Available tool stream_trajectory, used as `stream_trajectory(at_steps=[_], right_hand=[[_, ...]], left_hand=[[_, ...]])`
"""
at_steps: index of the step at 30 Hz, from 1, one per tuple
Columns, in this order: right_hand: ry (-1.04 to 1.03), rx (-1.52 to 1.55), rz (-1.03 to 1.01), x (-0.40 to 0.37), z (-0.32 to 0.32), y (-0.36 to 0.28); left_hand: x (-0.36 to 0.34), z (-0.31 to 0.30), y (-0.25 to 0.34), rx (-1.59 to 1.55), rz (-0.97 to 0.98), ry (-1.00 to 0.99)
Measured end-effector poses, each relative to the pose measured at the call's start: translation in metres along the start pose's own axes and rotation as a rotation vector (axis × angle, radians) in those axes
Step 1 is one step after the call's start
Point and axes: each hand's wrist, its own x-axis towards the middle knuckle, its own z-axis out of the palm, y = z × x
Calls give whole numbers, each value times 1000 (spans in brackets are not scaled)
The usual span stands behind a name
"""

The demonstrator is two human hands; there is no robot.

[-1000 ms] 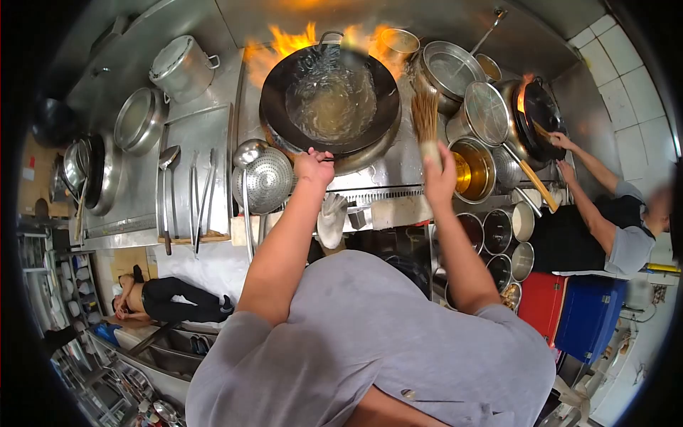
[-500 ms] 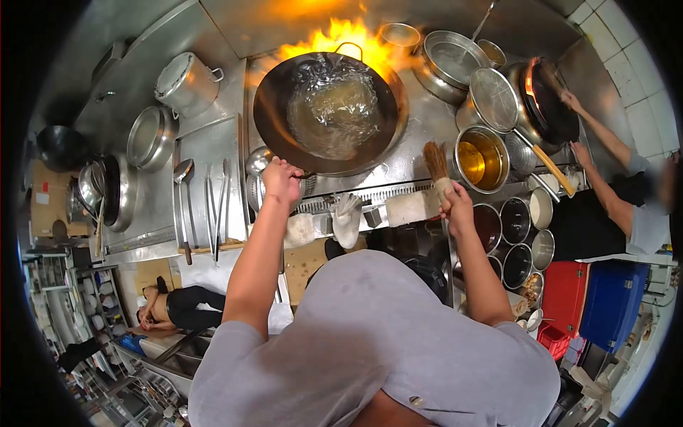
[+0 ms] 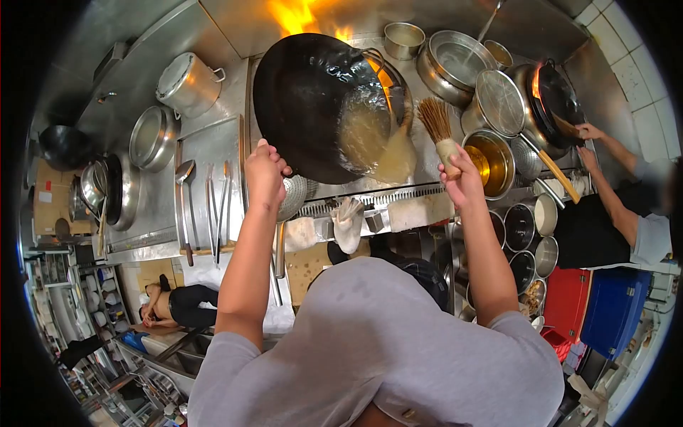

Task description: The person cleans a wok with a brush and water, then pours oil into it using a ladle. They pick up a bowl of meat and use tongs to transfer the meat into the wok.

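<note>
A large dark wok is tilted to the right over the stove, and cloudy water spills over its right rim. My left hand is closed at the wok's near left edge, where the handle is mostly hidden by the fingers. To the right of the wok, my right hand grips a bamboo brush, bristles up. Flames rise behind the wok, and fire also shows by its right rim. A perforated ladle lies beside my left hand.
Pots, a strainer and a pot of yellow oil stand at the right. Farther right, a co-worker's hands are at another wok. Utensils and a lidded pot are at the left. Another person is at the lower left.
The wok has tipped right, and its water now pours out. My left hand has moved slightly left; my right hand has raised the brush a little. The flames behind the wok look smaller.
</note>
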Motion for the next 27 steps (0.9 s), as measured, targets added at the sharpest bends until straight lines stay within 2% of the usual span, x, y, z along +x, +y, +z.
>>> stream_trajectory(at_steps=[5, 9, 11, 12, 13, 15, 17, 19, 20, 21, 22, 23, 24, 25, 26, 27], right_hand=[[49, -249, -79, 41, 39, -2], [139, -249, -136, 87, 89, 8], [151, -255, -184, 98, 128, 18], [81, -333, -223, 94, 148, 26], [8, -411, -260, 83, 167, 35], [-246, -552, -339, 19, 197, 51], [-542, -869, -679, -18, 167, 86], [-854, -1103, -336, -34, 109, 70], [-814, -1359, -291, -18, 79, 54], [-765, -1615, -242, 14, 46, 33], [-351, -1481, -31, 61, 1, 18], [-136, -1572, -412, 79, 7, -23], [80, -1620, -660, 126, -6, -53], [305, -1629, -487, 140, 16, -97], [347, -1479, -803, 155, 27, -123], [323, -1273, -896, 174, 37, -147]], left_hand=[[-22, 29, 7, 85, 87, -58], [-51, 52, -3, 189, 219, -103], [-63, 56, -13, 415, 406, -149], [-65, 53, -20, 547, 469, -162], [-67, 54, -24, 548, 467, -159], [-71, 52, -35, 561, 583, -197], [-52, 44, -32, 536, 609, -102], [-41, 29, -12, 239, 298, -46], [-34, 18, -7, 240, 289, -33], [-27, 7, -3, 141, 190, 15], [-23, 1, -2, 41, 92, 63], [-17, -3, -7, 39, 84, 74], [-8, -7, -15, -47, 15, 102], [-1, -16, -26, -130, -55, 138], [5, -18, -39, -134, -65, 178], [7, -18, -52, -138, -51, 194]])
